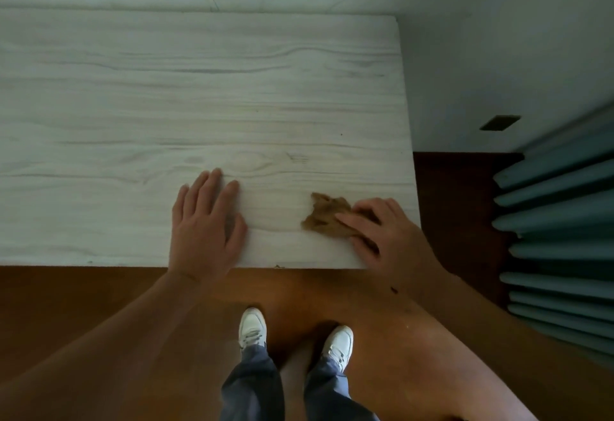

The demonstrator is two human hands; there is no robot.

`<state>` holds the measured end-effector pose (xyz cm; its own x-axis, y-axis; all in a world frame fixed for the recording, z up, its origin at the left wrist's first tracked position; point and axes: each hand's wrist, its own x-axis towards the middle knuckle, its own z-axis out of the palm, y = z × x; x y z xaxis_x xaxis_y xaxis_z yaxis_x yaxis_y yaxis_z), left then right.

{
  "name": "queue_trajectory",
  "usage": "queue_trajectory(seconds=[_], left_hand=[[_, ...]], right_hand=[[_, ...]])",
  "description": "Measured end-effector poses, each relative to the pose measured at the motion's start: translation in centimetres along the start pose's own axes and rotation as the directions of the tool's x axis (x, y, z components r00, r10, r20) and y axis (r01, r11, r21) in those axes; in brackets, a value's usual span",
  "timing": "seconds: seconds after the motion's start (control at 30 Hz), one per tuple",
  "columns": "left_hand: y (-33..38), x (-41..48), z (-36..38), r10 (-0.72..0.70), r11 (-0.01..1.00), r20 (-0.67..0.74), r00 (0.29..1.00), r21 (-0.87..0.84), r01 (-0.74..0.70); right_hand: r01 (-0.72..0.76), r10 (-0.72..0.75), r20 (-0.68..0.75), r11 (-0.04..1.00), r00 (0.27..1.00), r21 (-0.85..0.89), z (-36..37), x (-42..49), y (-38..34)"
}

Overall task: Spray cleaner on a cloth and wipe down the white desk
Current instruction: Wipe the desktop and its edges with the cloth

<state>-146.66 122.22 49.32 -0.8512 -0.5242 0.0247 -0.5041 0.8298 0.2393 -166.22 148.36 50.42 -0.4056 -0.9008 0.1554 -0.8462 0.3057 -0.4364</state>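
Observation:
The white wood-grain desk [199, 95] fills the upper left of the head view. A crumpled brown cloth [324, 216] lies on it near the front right corner. My right hand [382, 229] grips the cloth's right side, with fingers curled over it and the thumb laid across the fabric. My left hand [206, 221] rests flat on the desk, fingers straight, a short way left of the cloth. No spray bottle is in view.
The desk's front edge runs just below both hands and its right edge lies just beyond my right hand. Brown wooden floor [458, 208] lies below and to the right. A teal pleated curtain [558, 228] hangs at the right. My white shoes [252, 327] stand near the desk.

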Motion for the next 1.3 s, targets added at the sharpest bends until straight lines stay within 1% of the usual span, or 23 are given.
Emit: queue_trajectory(seconds=[0.13, 0.23, 0.37, 0.5, 0.6, 0.73, 0.8, 0.83, 0.9, 0.97, 1.07, 1.17, 1.23, 1.3], left_hand=[[0.3, 0.0, -0.3, -0.008, 1.000, 0.001, 1.000, -0.011, 0.008], [0.5, 0.0, -0.6, -0.023, 1.000, 0.006, 1.000, -0.018, 0.023], [0.3, -0.1, -0.5, -0.015, 1.000, 0.015, 1.000, -0.009, 0.015], [-0.3, 0.0, 0.0, -0.006, 1.000, 0.033, 0.999, 0.021, 0.006], [-0.6, -0.1, 0.2, 0.011, 1.000, 0.021, 1.000, 0.017, -0.011], [-1.0, 0.0, -0.3, 0.039, 0.998, 0.038, 0.999, -0.059, -0.037], [-1.8, -0.3, -0.9, 0.096, 0.989, 0.061, 0.994, -0.118, -0.088], [-2.6, -0.5, -1.3, 0.147, 0.980, 0.071, 0.987, -0.145, -0.136], [-5.2, -1.1, -2.5, 0.246, 0.958, 0.072, 0.966, -0.166, -0.232], [-9.2, -1.7, -3.8, 0.296, 0.943, 0.042, 0.954, -0.171, -0.285], [-15.8, -1.9, -5.7, 0.295, 0.945, 0.013, 0.956, -0.150, -0.290], [-20.9, -2.3, -6.9, 0.258, 0.962, 0.050, 0.965, -0.100, -0.252], [-22.5, -2.7, -7.1, 0.274, 0.960, 0.094, 0.957, -0.079, -0.267], [-22.7, -3.0, -6.9, 0.294, 0.955, 0.126, 0.947, -0.073, -0.287]], right_hand=[[-0.191, 0.186, -0.090, 0.980, 0.978, -0.054, -1.6, -1.6, 2.5], [-0.248, 0.236, -0.129, 0.965, 0.963, -0.087, -1.0, -1.8, 2.1], [-0.335, 0.311, -0.214, 0.939, 0.926, -0.083, 0.4, -1.6, 0.9], [-0.441, 0.404, -0.288, 0.894, 0.869, -0.077, 1.7, -1.5, -0.6], [-0.521, 0.466, -0.344, 0.850, 0.815, -0.082, 2.7, -1.2, -2.1], [-0.648, 0.578, -0.383, 0.758, 0.720, -0.074, 4.3, -0.1, -5.7], [-0.684, 0.614, -0.382, 0.726, 0.691, -0.068, 5.5, 0.6, -8.0], [-0.693, 0.624, -0.380, 0.718, 0.683, -0.065, 6.2, 1.1, -9.2], [-0.705, 0.637, -0.378, 0.707, 0.672, -0.062, 7.6, 2.2, -11.8], [-0.713, 0.648, -0.371, 0.698, 0.666, -0.061, 9.1, 3.6, -14.6], [-0.689, 0.627, -0.361, 0.722, 0.690, -0.065, 11.6, 6.1, -18.9], [-0.644, 0.598, -0.310, 0.762, 0.739, -0.065, 14.0, 8.3, -23.0], [-0.622, 0.583, -0.277, 0.779, 0.764, -0.076, 14.9, 9.4, -24.7], [-0.622, 0.586, -0.262, 0.780, 0.767, -0.077, 15.0, 9.8, -25.3]])
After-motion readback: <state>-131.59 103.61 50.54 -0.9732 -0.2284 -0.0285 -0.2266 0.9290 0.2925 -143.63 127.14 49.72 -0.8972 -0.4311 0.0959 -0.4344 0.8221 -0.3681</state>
